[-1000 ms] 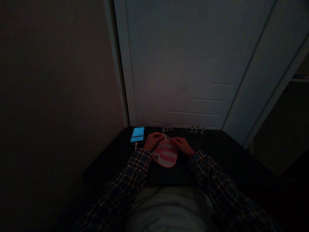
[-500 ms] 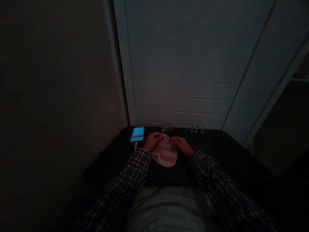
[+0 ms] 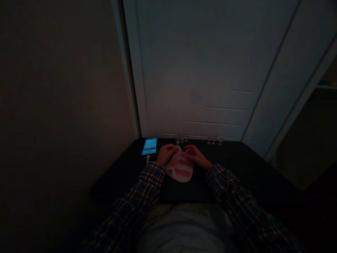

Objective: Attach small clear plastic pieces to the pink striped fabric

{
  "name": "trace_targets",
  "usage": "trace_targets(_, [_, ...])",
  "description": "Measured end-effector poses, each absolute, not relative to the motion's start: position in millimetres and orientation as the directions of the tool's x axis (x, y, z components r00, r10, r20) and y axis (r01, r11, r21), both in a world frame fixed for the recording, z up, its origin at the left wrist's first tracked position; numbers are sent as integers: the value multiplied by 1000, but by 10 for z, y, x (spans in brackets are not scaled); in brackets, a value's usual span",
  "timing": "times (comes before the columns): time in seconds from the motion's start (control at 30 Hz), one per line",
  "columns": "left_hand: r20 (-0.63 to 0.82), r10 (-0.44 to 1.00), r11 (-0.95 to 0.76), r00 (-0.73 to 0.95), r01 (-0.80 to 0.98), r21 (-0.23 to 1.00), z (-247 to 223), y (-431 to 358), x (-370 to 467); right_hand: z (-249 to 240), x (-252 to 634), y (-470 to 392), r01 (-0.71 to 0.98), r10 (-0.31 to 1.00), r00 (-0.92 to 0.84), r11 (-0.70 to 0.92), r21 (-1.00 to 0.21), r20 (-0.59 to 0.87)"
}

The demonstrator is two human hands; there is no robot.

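A pink-and-white striped cloth piece [image 3: 181, 170] with a rounded lower edge lies on the black table [image 3: 189, 193]. My left hand [image 3: 167, 153] pinches its upper left edge, close to a small white part at the top. At the upper right edge of the cloth is my right hand [image 3: 196, 157], its fingers bent and close together over the fabric. What its fingertips hold is too dark and small to make out.
A lit phone [image 3: 150, 146] with a white cable [image 3: 148, 159] lies left of my left hand. Small clear objects [image 3: 182, 138] stand behind the cloth, and more clear ones [image 3: 215, 141] are further right. A pale panelled door [image 3: 195, 70] rises behind the table.
The fingers of my right hand have shifted slightly left and bent more over the cloth's top edge. My left hand and the cloth have stayed almost in place.
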State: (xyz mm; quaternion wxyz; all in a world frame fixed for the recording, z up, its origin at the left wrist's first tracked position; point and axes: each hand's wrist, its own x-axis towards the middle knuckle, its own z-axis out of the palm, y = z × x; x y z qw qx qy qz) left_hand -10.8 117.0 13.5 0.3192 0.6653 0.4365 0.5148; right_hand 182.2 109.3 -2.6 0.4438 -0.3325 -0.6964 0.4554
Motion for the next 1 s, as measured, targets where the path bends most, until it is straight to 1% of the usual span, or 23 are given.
trace_targets(0.1, [402, 912, -410, 86, 242, 879, 134, 1171, -106, -60, 1827, 1118, 102, 863, -398, 378, -920, 310])
trace_targets(0.17, [395, 914, -405, 87, 234, 884, 132, 1175, -106, -82, 1838, 1133, 157, 853, -406, 419, -894, 329])
trace_targets(0.3, [382, 919, -393, 94, 216, 894, 116, 1194, -107, -83, 1858, 1154, 248, 857, -364, 467, -849, 365])
trace_targets(0.47, [387, 916, -401, 105, 209, 892, 105, 1197, -110, -59, 1872, 1162, 242, 863, -307, 478, -844, 401])
trace_targets(0.7, [409, 901, -431, 147, 184, 883, 129, 1145, -83, -70, 1877, 1154, 222, 860, -329, 471, -854, 389])
trace_targets(1.0, [440, 880, -470, 177, 198, 860, 140, 1117, -44, -23, 1884, 1120, 362, 845, -363, 517, -776, 393])
